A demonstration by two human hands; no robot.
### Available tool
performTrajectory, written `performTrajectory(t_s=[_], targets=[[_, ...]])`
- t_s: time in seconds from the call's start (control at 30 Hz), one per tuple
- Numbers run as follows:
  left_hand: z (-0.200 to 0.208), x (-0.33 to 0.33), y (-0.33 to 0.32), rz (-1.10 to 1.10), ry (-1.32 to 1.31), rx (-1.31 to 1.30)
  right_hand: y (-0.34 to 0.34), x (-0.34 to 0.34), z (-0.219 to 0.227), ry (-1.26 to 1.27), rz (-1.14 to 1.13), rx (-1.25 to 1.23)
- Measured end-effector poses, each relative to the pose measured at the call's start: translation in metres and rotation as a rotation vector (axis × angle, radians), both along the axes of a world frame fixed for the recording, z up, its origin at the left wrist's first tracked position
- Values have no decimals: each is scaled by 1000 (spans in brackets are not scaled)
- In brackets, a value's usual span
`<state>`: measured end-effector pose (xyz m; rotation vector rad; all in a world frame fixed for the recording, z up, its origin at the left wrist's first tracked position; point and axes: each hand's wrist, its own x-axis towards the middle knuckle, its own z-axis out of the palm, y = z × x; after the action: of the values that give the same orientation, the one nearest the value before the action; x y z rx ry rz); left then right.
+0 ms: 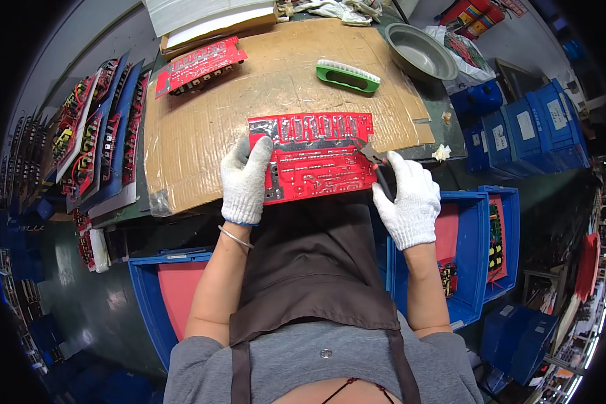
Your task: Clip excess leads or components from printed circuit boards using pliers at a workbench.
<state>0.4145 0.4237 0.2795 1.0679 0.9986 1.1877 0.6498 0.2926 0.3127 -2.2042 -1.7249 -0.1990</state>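
A red circuit board (316, 165), solder side up, lies over the near edge of the cardboard-covered table. Gripping its left edge is my left hand (244, 176), in a white knitted glove, thumb on top of the board. My right hand (409, 198), gloved the same way, is closed around a pair of cutting pliers (378, 168) with dark red and black handles. The jaws of the pliers rest at the board's upper right part; whether they touch a lead is too small to tell. The fingers under the board are hidden.
On the cardboard (215, 148) lie another red board (198, 67) and a green brush (347, 76). A grey metal bowl (421, 52) stands at the back right. Boards stand in a rack (104, 128) on the left. Blue bins (481, 256) flank me below the table.
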Motion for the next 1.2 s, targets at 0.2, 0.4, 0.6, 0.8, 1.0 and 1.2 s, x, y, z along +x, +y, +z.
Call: performTrajectory(t_s=[0.2,0.4,0.6,0.8,1.0,1.2], targets=[[-1,1,0,4,-24,-14,10,0,2,-136,19,-57],[-4,-1,0,-11,17,-10,10,0,-3,-122,17,-80],[0,0,-2,-7,-3,20,11,-12,13,-122,79,24],[-2,-1,-1,-12,-2,24,20,-24,18,-173,125,-26],[2,1,-6,-6,-15,37,17,-33,20,-217,77,-58],[-7,-1,-4,-4,14,61,17,-38,23,-221,32,-142]])
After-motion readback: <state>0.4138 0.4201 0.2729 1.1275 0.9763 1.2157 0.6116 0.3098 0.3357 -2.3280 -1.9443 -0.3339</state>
